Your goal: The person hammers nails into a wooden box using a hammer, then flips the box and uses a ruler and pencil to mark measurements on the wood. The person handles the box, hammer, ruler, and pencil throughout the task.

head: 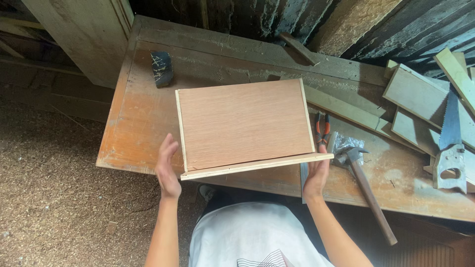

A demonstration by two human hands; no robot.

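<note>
A shallow plywood box or drawer [245,123], with a reddish-brown panel facing up and pale wooden side strips, rests on a worn wooden workbench [138,118]. My left hand [167,167] presses flat against its left side near the front corner. My right hand [316,174] holds the right front corner, fingers against the side strip. Both hands steady the box from either side at the bench's near edge.
A claw hammer [363,185] lies right of the box, next to orange-handled pliers [322,127] and a crumpled plastic bag [346,143]. A handsaw [450,148] and several wood offcuts [415,94] lie at the right. A dark sanding block [162,68] sits at the back left. Sawdust covers the floor [49,188].
</note>
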